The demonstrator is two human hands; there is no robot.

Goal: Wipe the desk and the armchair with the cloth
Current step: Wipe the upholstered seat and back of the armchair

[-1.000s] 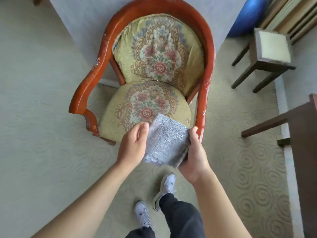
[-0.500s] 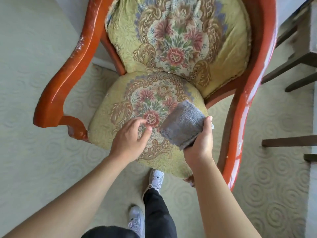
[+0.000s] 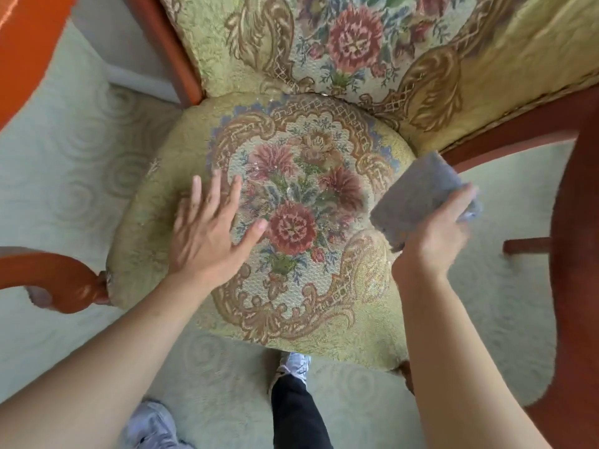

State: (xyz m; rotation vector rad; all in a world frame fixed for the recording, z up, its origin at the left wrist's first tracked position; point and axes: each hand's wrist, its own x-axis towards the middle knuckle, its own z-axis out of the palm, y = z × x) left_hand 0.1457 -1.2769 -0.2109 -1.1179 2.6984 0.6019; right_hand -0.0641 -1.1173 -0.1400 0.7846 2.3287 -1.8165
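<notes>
bright, even daylight, soft faint shadows, motion blur on right hand [image 3: 434,234] and cloth [image 3: 418,196], left hand [image 3: 207,234] slightly smeared, glossy sheen on armrest [image 3: 61,280], wide-angle bending toward edges, seat pattern fairly sharp

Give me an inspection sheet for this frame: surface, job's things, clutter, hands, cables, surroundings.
Surface: armchair seat, floral upholstery, pale specks near the middle.
Job's things: grey cloth, folded, raised over the seat's right edge; desk not in view.
Clutter: nothing seen.
Hands: left hand open, fingers spread over the seat; right hand grips the cloth.
Cables: nothing seen.
Surroundings: orange-brown wooden armrests, patterned carpet, the person's shoes.
</notes>
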